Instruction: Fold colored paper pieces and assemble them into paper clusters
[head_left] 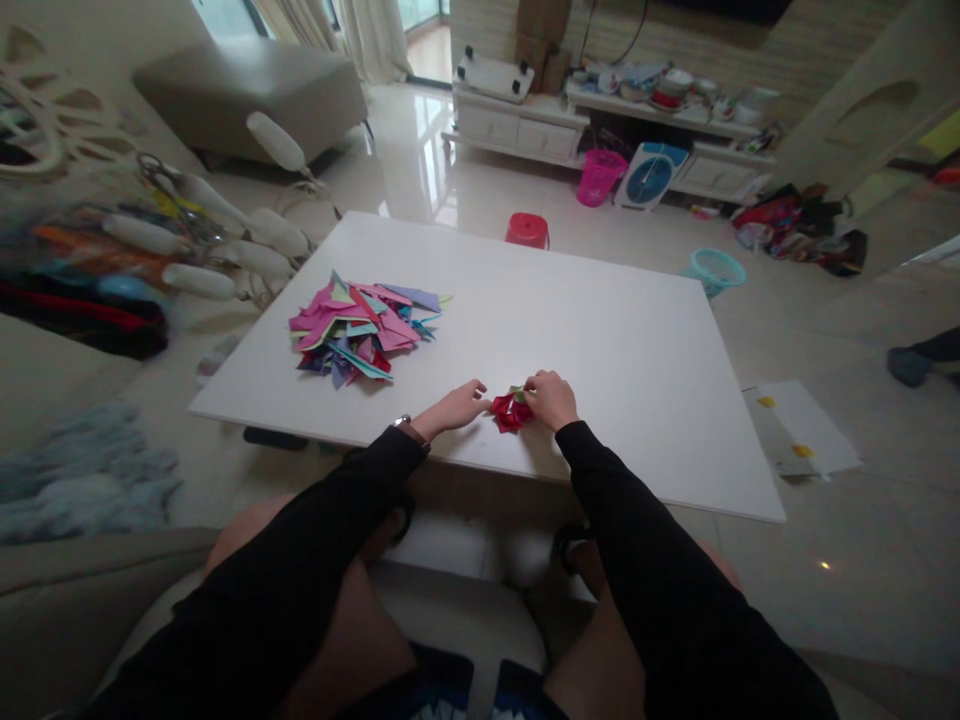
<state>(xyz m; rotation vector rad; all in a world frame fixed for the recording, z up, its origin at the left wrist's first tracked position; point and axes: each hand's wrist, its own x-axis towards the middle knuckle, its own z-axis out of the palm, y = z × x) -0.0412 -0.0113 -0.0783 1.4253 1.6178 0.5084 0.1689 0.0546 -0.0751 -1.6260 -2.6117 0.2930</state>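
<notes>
Left hand (468,404) angled inward, half open at red folded paper (511,413), right hand (551,398) curled over, pinching its edge

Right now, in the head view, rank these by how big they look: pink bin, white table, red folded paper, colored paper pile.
1. White table
2. Colored paper pile
3. Pink bin and red folded paper: too close in size to rank; the paper is nearer the camera.

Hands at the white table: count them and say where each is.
2. The left hand is at the left of the red paper; the right hand is at its right.
</notes>
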